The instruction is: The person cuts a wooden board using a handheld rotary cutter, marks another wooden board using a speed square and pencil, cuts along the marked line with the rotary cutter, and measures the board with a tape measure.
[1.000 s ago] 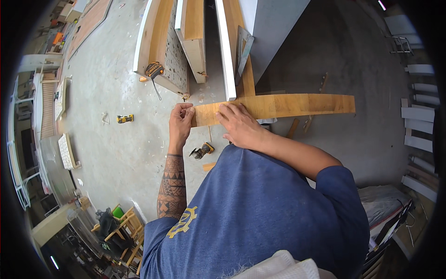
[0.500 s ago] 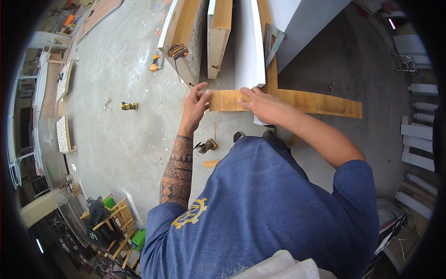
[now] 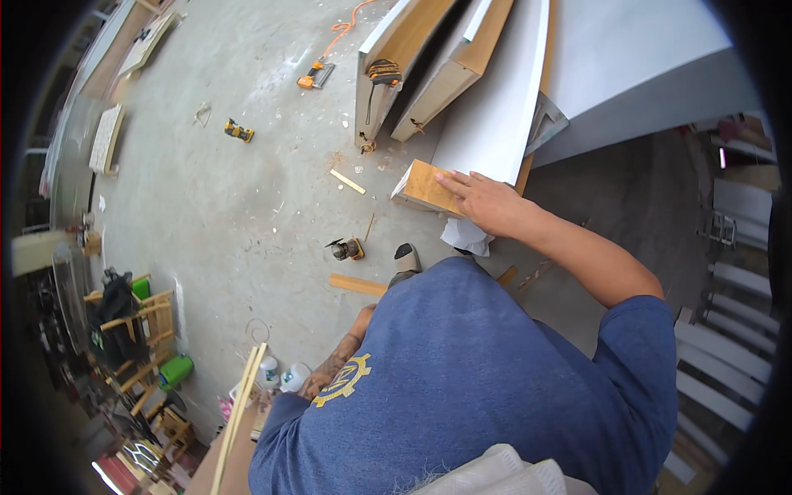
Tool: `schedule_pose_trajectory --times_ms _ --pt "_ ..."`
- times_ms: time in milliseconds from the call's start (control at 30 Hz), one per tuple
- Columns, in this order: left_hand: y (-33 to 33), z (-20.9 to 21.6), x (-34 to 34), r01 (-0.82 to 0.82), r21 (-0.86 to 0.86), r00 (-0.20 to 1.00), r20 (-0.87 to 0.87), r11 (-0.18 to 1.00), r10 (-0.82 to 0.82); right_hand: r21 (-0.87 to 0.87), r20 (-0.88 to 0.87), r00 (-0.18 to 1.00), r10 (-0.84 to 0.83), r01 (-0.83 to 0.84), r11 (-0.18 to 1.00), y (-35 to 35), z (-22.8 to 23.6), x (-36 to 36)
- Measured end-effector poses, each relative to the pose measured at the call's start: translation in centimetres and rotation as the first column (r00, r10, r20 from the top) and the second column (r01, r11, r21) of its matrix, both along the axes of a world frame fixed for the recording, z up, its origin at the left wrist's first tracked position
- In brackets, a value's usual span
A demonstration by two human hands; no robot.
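Left hand point(image 3: 360, 320) dropped from plank point(image 3: 425, 188), concrete floor point(image 3: 247, 214) (dusty)

One head-worn fisheye view looks steeply down over the person's blue shirt point(image 3: 495, 388) at the concrete floor point(image 3: 231, 190). It faces leaning boards point(image 3: 495, 107) at 12 o'clock, close by; straight edges bend near the rim.

We see a light tan wooden board point(image 3: 422, 186) under the right hand point(image 3: 488, 200), white panel point(image 3: 495, 107) behind it, grey speckled concrete floor point(image 3: 247, 206). Blue shirt point(image 3: 487, 371) with yellow gear print. Yellow-black drill point(image 3: 239, 130), orange cord point(image 3: 342, 29), green bucket point(image 3: 175, 370).
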State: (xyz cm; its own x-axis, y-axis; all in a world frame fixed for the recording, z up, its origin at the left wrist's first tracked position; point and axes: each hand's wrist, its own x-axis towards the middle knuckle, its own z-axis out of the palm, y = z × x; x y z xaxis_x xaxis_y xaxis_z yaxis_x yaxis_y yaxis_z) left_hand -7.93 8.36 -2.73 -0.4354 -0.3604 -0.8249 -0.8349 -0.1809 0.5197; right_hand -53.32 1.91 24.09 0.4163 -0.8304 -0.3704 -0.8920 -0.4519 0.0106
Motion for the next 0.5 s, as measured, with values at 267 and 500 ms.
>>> schedule_pose_trajectory --times_ms 267,500 --pt "2.6 9.0 -1.5 -0.491 0.443 0.860 0.112 0.750 0.498 0.138 0.060 0.998 0.033 -0.041 0.990 -1.2 0.9 -1.2" --pt "9.0 3.8 -9.9 -0.799 0.478 0.180 -0.389 0.365 0.904 0.064 0.092 0.996 0.014 -0.020 0.998 -0.6 0.0 -1.0"
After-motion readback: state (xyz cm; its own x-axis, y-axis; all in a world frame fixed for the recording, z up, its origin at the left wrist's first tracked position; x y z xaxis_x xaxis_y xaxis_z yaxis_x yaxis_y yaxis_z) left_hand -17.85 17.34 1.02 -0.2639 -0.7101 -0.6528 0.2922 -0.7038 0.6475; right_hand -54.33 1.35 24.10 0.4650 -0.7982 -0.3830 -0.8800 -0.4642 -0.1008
